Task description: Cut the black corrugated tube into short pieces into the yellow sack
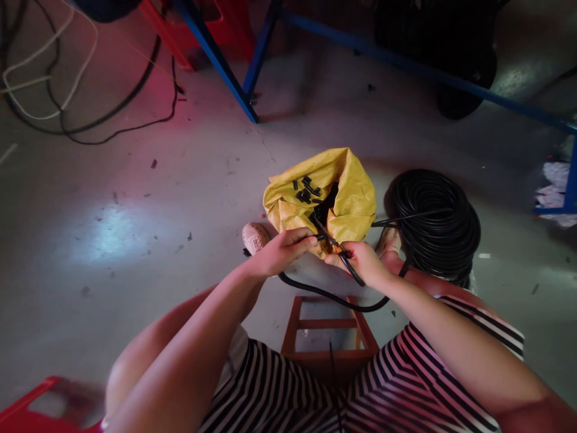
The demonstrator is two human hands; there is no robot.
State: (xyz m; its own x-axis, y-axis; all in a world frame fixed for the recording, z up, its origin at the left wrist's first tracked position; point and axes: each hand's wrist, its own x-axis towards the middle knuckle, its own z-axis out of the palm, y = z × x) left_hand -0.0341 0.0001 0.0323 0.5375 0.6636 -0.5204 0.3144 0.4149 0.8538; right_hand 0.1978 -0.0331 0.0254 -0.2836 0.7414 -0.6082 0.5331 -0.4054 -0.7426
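In the head view my left hand [291, 246] is closed around the end of a black tube [333, 299], thumb along it. My right hand [363, 260] grips a pair of scissors [348, 264] with dark handles and a bit of orange near the pivot. The scissor blades point up and left, close to the tube end by my left fingertips; whether they touch it I cannot tell. Both hands are over the near rim of a yellow bag [354, 201]. Short black tube pieces [305, 191] lie on its folded side, and its inside is dark.
A large coil of black tubing [435, 222] sits to the right, feeding the loop below my hands. A wooden stool frame [327, 325] stands between my legs. Blue table legs [252, 66], red stools [211, 30] and loose cables [135, 96] are ahead. Small scraps dot the floor.
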